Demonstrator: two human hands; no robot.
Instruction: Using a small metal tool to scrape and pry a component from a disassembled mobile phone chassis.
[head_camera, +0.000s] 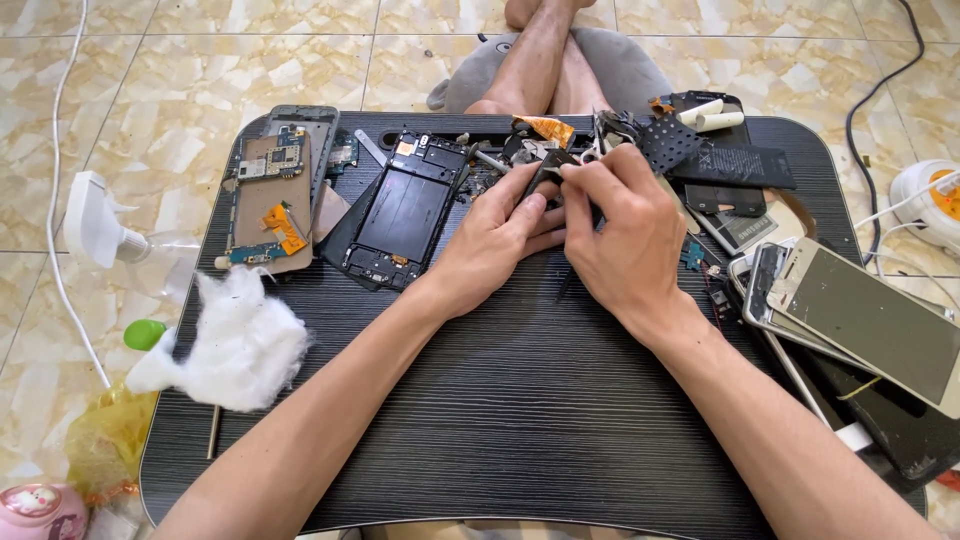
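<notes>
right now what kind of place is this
Probably a home phone-repair spot set up on the floor: a low black table on marble-look tiles, strewn with opened phones and a bare circuit board. Both hands, left and right, pinch a small dark part.

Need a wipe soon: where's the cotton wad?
In the head view, the cotton wad lies on the black table's left edge, below the opened phone, beside the left forearm.

I'm only getting one view here, the head cam, looking steeply down and forward at the black lap table. It's sitting close, with floor tiles showing around the edges.
</notes>
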